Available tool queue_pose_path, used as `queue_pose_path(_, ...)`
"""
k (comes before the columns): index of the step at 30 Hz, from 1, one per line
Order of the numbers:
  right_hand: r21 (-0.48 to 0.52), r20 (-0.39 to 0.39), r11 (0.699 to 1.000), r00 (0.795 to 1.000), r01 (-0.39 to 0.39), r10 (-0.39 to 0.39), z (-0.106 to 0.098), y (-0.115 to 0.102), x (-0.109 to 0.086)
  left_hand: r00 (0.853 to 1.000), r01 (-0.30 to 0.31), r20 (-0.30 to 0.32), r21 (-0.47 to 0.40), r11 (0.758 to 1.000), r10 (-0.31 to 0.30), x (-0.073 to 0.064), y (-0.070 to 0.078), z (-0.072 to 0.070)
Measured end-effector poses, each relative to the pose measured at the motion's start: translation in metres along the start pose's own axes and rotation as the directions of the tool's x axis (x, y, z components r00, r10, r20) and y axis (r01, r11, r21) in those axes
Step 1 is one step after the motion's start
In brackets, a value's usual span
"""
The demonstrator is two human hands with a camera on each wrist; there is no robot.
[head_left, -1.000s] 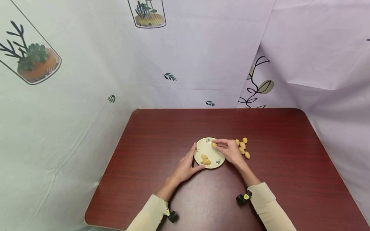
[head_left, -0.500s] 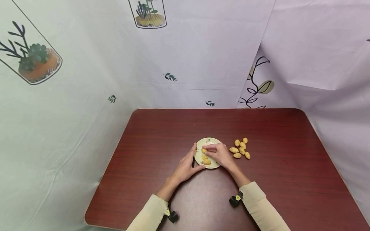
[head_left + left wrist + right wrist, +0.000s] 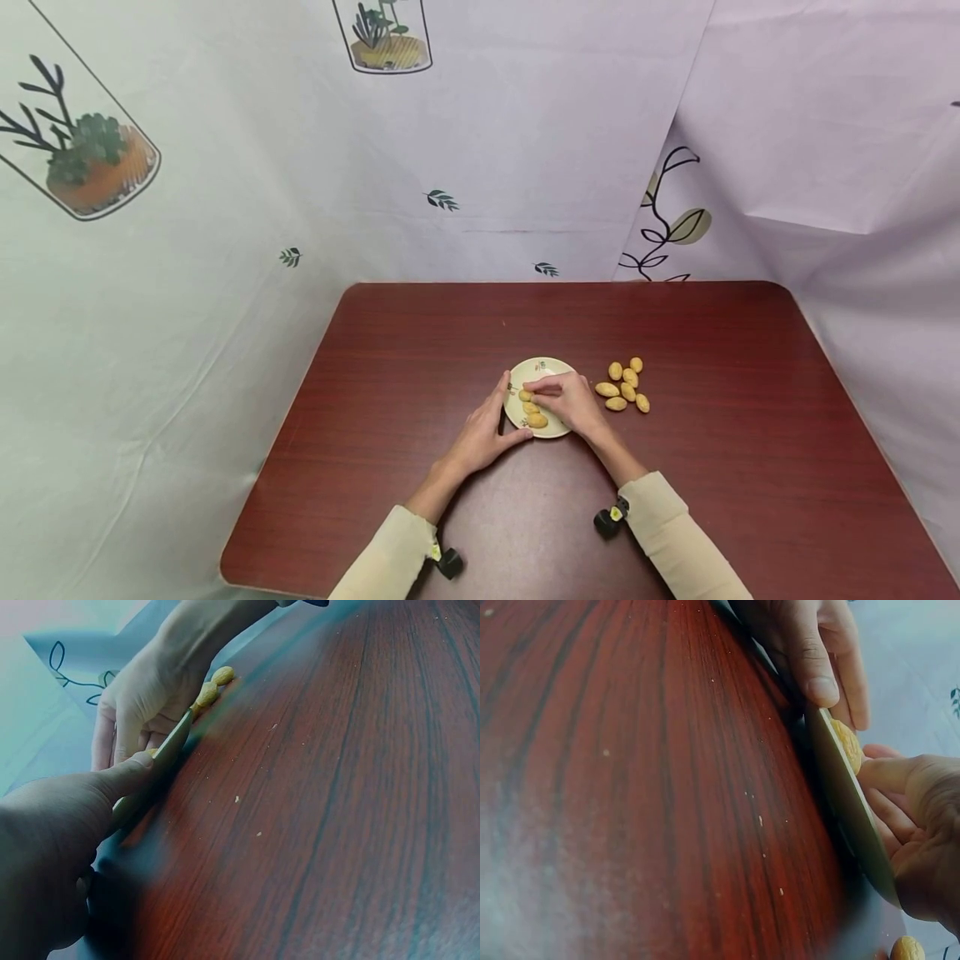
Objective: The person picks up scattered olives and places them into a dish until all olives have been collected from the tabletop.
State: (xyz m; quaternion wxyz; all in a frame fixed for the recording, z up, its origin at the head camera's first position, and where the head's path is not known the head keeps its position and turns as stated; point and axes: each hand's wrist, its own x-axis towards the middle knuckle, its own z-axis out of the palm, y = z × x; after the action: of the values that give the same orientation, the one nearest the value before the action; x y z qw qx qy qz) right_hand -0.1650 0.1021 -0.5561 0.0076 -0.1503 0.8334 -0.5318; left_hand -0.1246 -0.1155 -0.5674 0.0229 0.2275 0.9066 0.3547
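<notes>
The left hand (image 3: 478, 437) is spread, its thumb held wide of its fairly straight fingers, and it touches the rim of a pale round plate (image 3: 555, 423): the fingers lie along the plate's left side and the thumb at the near edge. In the left wrist view that thumb rests on the rim. The right hand (image 3: 573, 402) reaches over the plate from the right and pinches the upper yellow piece (image 3: 524, 395) between thumb and forefinger, low over the plate's left part; whether the piece bears on the plate cannot be told.

Just nearer the person, the middle yellow piece (image 3: 531, 408) and the lower yellow piece (image 3: 537, 421) lie close together on the plate. In the right wrist view a piece near the rim shows a wrinkled surface. Small printed motifs decorate the plate.

To the right of the plate, a loose group of seven yellow pieces (image 3: 628, 392) lies on the dark red wood-grain table (image 3: 420, 350). Small pale crumbs (image 3: 237, 799) dot the tabletop.

Both forearms wear cream sleeves (image 3: 682, 533), and a small black device (image 3: 450, 563) sits at each cuff. Beyond the table hangs pale cloth (image 3: 525, 125) with creases, printed with potted plants (image 3: 97, 150), little leaf sprigs (image 3: 440, 200) and a curling vine (image 3: 671, 225).
</notes>
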Motion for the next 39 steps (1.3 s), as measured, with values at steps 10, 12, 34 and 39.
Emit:
queue_pose_path(10,0.028,0.019,0.999,1.0,-0.021,0.02,-0.0029,0.0,-0.0006,1.0,0.011,0.003,-0.004,1.0,-0.011,-0.0001,0.0005,0.001)
queue_pose_path(12,0.03,0.025,0.999,1.0,-0.015,0.014,-0.003,0.0004,-0.0007,1.0,0.009,0.003,-0.007,1.0,-0.009,-0.0002,0.0009,0.0008)
queue_pose_path(34,0.06,0.032,0.998,0.999,-0.032,0.03,-0.0055,0.0,0.0015,1.0,0.019,0.009,-0.01,1.0,-0.019,0.0012,0.0001,0.0007)
queue_pose_path(39,0.113,0.036,0.993,0.999,-0.019,0.015,-0.0058,0.0012,0.0003,1.0,0.015,0.009,-0.011,1.0,-0.015,0.0009,-0.0003,0.0007)
